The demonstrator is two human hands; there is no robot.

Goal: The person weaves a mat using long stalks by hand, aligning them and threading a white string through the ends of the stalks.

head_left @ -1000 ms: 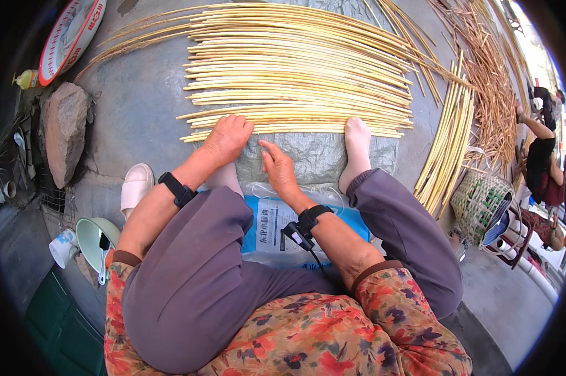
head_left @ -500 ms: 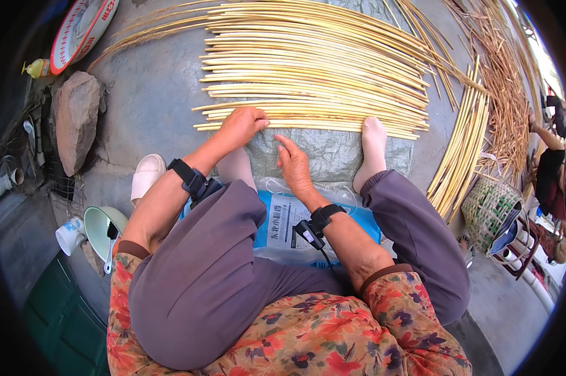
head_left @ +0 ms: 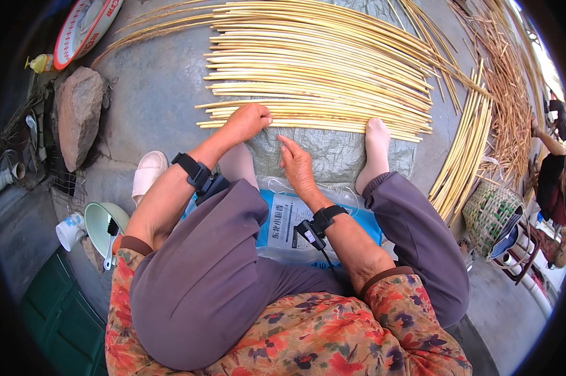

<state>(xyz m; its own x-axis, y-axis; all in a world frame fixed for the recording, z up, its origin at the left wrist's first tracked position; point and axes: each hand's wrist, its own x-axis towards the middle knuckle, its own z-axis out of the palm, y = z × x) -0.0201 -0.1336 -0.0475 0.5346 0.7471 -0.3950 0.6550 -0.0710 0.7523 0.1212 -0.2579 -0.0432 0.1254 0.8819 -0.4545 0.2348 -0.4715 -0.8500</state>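
Long pale-yellow stalks [head_left: 320, 59] lie side by side in a wide mat-like row, running left to right ahead of me. My left hand [head_left: 249, 120] rests over the nearest stalks toward their left part, its fingers curled and thumb and fingertips drawn together. Whatever may be in that pinch is too small to make out. Just nearer to me and to the right, my right hand [head_left: 297, 164] hovers above a grey-green plastic sheet [head_left: 333, 150], index finger stretched out and thumb apart from it. Nothing shows in it.
My socked right foot [head_left: 376, 141] stands at the nearest stalks. Beneath my legs is a blue printed bag [head_left: 283, 219]. More stalks [head_left: 465, 144], brown straw [head_left: 505, 94] and a woven basket [head_left: 491, 213] lie right. A rock [head_left: 79, 116], basin [head_left: 104, 225] and slipper [head_left: 150, 174] are left.
My left hand has shifted slightly to the right along the nearest stalks, its fingers curling a little more. My right hand and the stalks look almost unchanged.
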